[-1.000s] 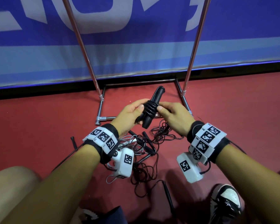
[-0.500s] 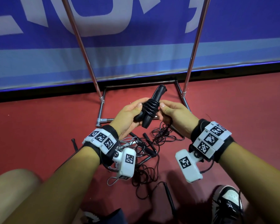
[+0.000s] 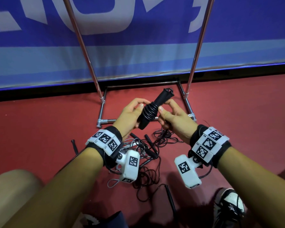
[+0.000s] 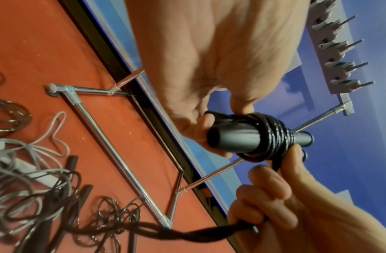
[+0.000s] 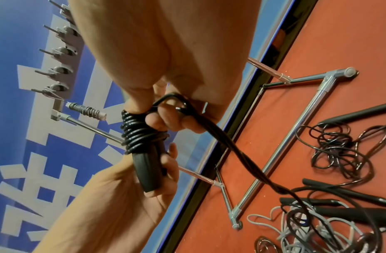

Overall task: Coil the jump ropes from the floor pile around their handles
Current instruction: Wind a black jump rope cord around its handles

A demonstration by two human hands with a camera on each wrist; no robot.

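Two black jump rope handles (image 3: 152, 109) are held together, tilted up to the right, with several turns of black rope (image 3: 150, 111) round their middle. My left hand (image 3: 135, 112) grips their lower end, also seen in the left wrist view (image 4: 235, 137). My right hand (image 3: 169, 112) holds the doubled black rope (image 5: 242, 157) right beside the coil (image 5: 138, 133), thumb against the turns. That rope runs down to the tangled pile of black and grey ropes (image 3: 148, 155) on the red floor.
A chrome rack's base frame (image 3: 105, 120) and two poles (image 3: 82, 46) stand just beyond my hands, before a blue banner. Its hook bar (image 4: 339, 56) carries a coiled grey rope (image 5: 86, 109). My shoe (image 3: 229, 206) and knee (image 3: 11, 186) flank the pile.
Both hands have lifted the handles slightly. My right hand has carried the rope round to the far side of the handles, beside the coil.
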